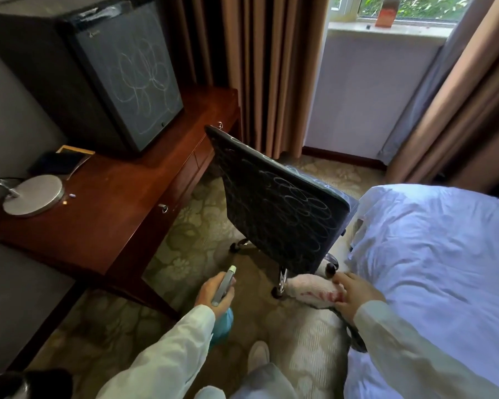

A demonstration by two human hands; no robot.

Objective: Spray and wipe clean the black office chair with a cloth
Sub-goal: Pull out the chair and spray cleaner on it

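Now left hand [215, 295] grips spray bottle [224, 285], right hand [355, 296] holds cloth [308, 292] near chair [277, 205] base; bed [429, 254] right, table [107, 203] left.

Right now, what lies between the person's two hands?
In the head view: bare carpet beside the left hand, which holds the spray bottle, then a caster leg of the black chair, then the red-stained cloth held by the right hand.

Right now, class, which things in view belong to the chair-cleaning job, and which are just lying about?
Job: black chair, spray bottle in left hand, cloth in right hand.
Lying about: lamp base, black cabinet, desk, bed, red box.
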